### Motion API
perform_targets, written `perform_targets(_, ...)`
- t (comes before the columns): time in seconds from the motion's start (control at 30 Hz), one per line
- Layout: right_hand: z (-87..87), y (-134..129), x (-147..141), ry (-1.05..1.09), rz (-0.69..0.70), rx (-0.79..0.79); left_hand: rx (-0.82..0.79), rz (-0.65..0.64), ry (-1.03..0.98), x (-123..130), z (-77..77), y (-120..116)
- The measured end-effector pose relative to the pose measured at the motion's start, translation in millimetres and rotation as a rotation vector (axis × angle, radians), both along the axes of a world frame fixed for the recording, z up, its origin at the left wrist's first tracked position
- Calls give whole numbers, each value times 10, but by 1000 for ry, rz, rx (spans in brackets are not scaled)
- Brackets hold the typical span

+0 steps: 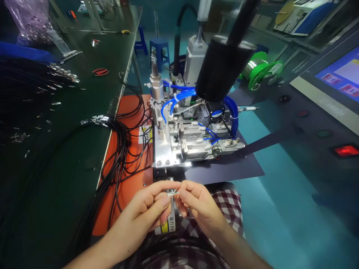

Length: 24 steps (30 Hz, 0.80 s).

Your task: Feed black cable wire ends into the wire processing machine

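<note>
Between fingertips (166,201), half-hidden thin wires (176,193)

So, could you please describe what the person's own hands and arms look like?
The left hand and right hand are bare, with no gloves, rings or watch visible. Both forearms show no sleeves. A dark red-and-white checked garment shows beneath them.

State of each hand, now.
Left hand: closed, holding a small silvery piece.
Right hand: closed, pinching thin wires beside it.
</note>
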State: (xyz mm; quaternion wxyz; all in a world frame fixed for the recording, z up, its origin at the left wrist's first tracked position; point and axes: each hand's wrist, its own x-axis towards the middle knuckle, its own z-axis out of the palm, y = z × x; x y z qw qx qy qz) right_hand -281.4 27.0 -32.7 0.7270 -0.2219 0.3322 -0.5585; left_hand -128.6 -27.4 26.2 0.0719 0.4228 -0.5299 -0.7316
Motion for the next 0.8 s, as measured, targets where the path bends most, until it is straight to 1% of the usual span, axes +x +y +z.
perform_targets(0.2,-42,25,46,23,-22,-2,-4,15,7,5,-15,13)
perform_targets(0.47,-43,63,103,137,-160,-18,-39,50,35,-12,-41,78)
perform_targets(0.67,-80,96,115,209,-179,-19,-84,54,61,-8,-73,93)
perform_targets(0.8,-57,91,103,304,-202,-11,-115,57,43,7,-101,121)
